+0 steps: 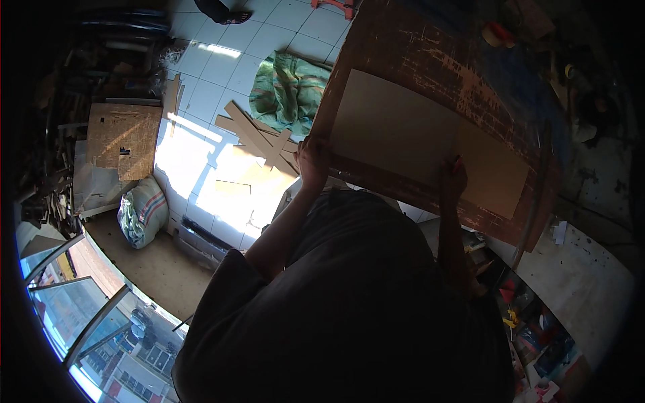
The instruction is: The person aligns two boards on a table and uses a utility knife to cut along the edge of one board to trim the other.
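Left hand point(314, 160): fingers curled at the near left corner of the grey sheet point(390, 127), beside the tabletop's edge; whether it grips the sheet or merely steadies it cannot be told. Right hand point(453, 180): closed about a small red object point(459, 162), its kind obscured by shadow, close to where the grey sheet meets a tan sheet point(494, 171). Both sheets lie flat on the worn brown tabletop point(396, 47), in front of the person; whether they overlap or abut is unclear.

Handling, judged from appearance: the grey sheet is probably light for its area, fairly stiff yet liable to bow, with a smooth face that may slide and corners easily dented. Opposite edges offer the best hold; a spread palm would steady it flat.

Surroundings: beyond the tabletop's left edge, a crumpled green sack point(289, 91) and crossed strips point(252, 131) lie on the tiled floor point(222, 57).
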Demonstrator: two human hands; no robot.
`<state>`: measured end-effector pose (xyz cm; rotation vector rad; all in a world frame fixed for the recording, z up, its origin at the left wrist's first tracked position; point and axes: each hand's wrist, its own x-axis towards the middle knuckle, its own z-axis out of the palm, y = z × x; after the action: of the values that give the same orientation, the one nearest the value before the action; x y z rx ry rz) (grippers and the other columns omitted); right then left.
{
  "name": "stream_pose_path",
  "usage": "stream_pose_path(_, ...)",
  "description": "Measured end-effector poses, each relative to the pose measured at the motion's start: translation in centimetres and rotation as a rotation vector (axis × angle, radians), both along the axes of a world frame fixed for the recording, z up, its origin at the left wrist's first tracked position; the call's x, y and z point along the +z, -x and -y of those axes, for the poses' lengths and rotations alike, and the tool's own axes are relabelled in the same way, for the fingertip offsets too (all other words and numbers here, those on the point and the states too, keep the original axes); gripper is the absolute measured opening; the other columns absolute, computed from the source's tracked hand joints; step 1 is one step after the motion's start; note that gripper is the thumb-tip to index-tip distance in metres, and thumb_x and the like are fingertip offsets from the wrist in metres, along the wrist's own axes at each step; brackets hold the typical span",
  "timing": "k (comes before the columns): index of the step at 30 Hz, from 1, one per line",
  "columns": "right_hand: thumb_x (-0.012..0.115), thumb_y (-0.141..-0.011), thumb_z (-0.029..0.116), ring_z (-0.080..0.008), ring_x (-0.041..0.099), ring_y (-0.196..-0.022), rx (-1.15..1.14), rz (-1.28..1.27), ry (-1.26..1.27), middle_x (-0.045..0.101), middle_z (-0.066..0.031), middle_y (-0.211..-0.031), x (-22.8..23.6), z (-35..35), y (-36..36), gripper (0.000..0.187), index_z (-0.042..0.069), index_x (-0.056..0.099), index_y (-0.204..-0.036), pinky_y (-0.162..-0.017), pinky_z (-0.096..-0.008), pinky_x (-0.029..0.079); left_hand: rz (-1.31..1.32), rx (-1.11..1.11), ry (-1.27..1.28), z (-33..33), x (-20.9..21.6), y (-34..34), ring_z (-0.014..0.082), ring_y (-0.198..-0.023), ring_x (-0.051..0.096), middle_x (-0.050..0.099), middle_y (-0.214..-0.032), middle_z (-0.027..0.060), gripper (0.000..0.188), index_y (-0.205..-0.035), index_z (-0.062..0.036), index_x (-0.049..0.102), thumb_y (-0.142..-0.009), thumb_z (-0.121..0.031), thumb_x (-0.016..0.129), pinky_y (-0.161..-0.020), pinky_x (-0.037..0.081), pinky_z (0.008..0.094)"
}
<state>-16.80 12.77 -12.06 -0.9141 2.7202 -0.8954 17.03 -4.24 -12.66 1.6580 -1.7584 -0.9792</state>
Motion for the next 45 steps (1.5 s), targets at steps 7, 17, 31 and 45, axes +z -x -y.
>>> stream_pose_path(7, 0.077, -0.081, 0.030, -0.0312, 0.067, -0.104, -0.045, 0.033, -0.002, 0.070, -0.0145, -0.109, 0.1, 0.1, -0.4, 0.051, 0.005, 0.062, -0.123, -0.086, -0.0408, 0.051, 0.109, -0.091, 0.240, 5.8, 1.3, 3.5, 0.0316, -0.107, 0.057, 0.062, -0.105, 0.0095, 0.024, -0.104, -0.0119, 0.069, -0.087, -0.028, 0.068, -0.088, 0.041, 0.0508)
stream_pose_path(17, 0.075, -0.082, 0.027, -0.0308, 0.067, -0.106, -0.052, 0.026, -0.075, 0.068, -0.0162, -0.112, 0.4, 0.4, -0.6, 0.052, 0.005, 0.062, -0.127, -0.089, -0.0396, 0.051, 0.174, 0.023, 0.233, 11.9, -0.9, 10.4, 0.0330, -0.115, 0.050, 0.057, -0.114, 0.0115, 0.037, -0.116, -0.0083, 0.061, -0.086, -0.029, 0.067, -0.095, 0.036, 0.0536)
stream_pose_path(31, 0.074, -0.081, 0.024, -0.0345, 0.067, -0.099, -0.125, 0.122, -0.084, 0.068, -0.0172, -0.106, 1.0, 1.0, -1.2, 0.047, 0.003, 0.063, -0.122, -0.085, -0.0428, 0.051, 0.268, 0.010, 0.283, 11.6, -1.6, 10.3, 0.0306, -0.114, 0.051, 0.061, -0.111, 0.0050, 0.036, -0.117, -0.0132, 0.058, -0.088, -0.034, 0.064, -0.091, 0.035, 0.0549)
stream_pose_path(45, 0.076, -0.079, 0.019, -0.0351, 0.068, -0.087, -0.160, 0.120, 0.088, 0.069, -0.0159, -0.092, 0.3, 1.0, -1.0, 0.029, 0.000, 0.064, -0.096, -0.077, -0.0422, 0.053, 0.276, 0.056, 0.357, 10.1, 1.2, 12.2, 0.0369, -0.116, 0.047, 0.054, -0.121, 0.0134, 0.044, -0.125, -0.0091, 0.055, -0.087, -0.027, 0.069, -0.100, 0.033, 0.0543)
